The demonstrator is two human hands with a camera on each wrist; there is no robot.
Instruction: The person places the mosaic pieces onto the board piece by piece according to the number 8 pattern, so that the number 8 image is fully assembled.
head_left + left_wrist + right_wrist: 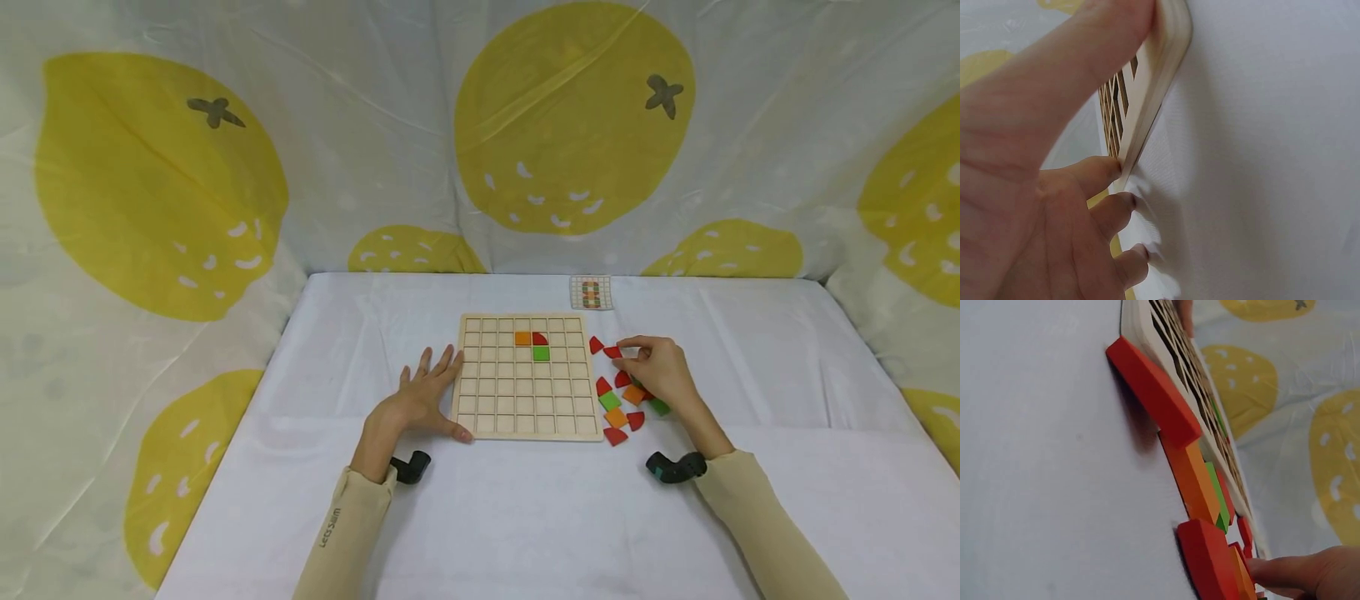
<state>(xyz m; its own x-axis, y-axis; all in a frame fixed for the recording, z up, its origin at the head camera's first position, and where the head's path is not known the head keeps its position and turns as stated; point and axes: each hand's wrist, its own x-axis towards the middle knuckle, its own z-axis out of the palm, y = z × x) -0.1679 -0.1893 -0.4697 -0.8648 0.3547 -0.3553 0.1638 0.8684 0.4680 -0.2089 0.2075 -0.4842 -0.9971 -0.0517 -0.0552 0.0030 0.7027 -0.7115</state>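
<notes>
Several pcs [617, 418] btwn board [506, 388] & R hand [663, 370]

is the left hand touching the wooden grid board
Touching. The left wrist view shows it plainly: the left hand's thumb lies against the wooden grid board, and a fingertip meets its edge lower down.

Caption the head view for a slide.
Left hand rests against a wooden board; right hand pinches a red piece beside it.

We've got a white-covered table [525, 525] here! On it we see a gridded board [487, 387], coloured pieces [616, 417], a card [591, 293].
</notes>
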